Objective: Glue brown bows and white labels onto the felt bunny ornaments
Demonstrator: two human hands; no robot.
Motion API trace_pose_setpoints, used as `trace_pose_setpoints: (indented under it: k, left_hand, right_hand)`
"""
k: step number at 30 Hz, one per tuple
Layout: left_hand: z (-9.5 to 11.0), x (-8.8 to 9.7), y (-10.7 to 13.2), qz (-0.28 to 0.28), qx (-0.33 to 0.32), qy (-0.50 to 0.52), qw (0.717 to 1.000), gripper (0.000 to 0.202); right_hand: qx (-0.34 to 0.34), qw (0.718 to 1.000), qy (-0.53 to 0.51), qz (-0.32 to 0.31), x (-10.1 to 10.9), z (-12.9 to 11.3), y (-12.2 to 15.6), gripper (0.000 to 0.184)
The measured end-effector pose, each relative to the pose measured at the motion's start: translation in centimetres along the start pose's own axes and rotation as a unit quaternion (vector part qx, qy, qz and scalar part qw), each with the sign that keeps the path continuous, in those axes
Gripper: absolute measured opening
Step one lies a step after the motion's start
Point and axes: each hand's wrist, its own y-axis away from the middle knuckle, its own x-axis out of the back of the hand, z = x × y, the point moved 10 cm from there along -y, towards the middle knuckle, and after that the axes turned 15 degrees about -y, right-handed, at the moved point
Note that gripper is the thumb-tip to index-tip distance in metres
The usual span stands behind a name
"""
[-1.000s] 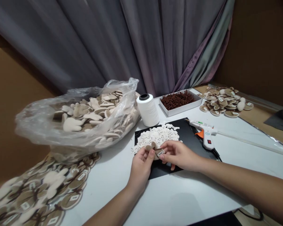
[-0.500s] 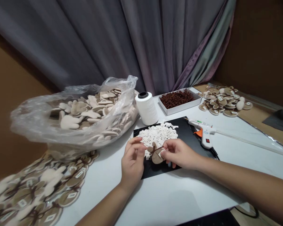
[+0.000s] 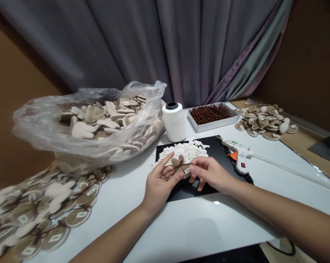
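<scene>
A small brown felt bunny shape (image 3: 175,161) with a dark brown bow (image 3: 181,165) tied below its ears is held between both hands over the black mat. My left hand (image 3: 159,182) grips it from the left, thumb in front and fingers behind. On the other side, my right hand (image 3: 212,176) pinches at the right edge, by the bow's end and a small white label; the exact contact is partly hidden by the fingers. Behind them lies a heap of white printed labels (image 3: 196,149) on the black mat (image 3: 222,153).
A clear plastic bag (image 3: 44,120) full of felt bunny pieces stands left, with finished, labelled ones (image 3: 55,237) in front. Farther back are a white thread cone (image 3: 174,122), a box of brown bows (image 3: 211,114) and another bunny pile (image 3: 263,120). A glue gun (image 3: 240,157) lies right.
My left hand has turned and closed around the bunny, its thumb now in front. The bunny has tilted and risen slightly. My right hand stays at its right edge. The view has shifted slightly.
</scene>
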Motion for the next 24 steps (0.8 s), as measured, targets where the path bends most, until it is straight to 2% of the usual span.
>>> trace_pose_setpoints:
  k: [6,15,18,21,24]
  left_hand:
    - [-0.1,-0.2,0.2,-0.01,0.017,-0.007,1.0,0.074]
    - [-0.3,-1.5,0.2,-0.074,0.045,0.041,0.995,0.069]
    - [-0.5,-1.2,0.0,-0.065,0.051,0.034,0.996,0.062]
    - [-0.6,-0.7,-0.1,-0.047,0.059,-0.001,0.997,0.057]
    - [-0.4,-1.0,0.1,-0.064,0.063,-0.025,0.996,0.061]
  right_hand:
    - [-0.007,0.998,0.065,-0.001,-0.4,-0.2,0.4,0.034]
    - [0.013,0.994,0.105,0.008,-0.2,-0.5,0.5,0.02]
    - [0.01,0.983,0.183,-0.01,-0.5,-0.1,0.6,0.015]
    - [0.044,0.962,0.268,-0.022,-0.9,-0.6,0.7,0.014]
    - [0.069,0.959,0.271,-0.05,-1.4,-1.2,0.9,0.014]
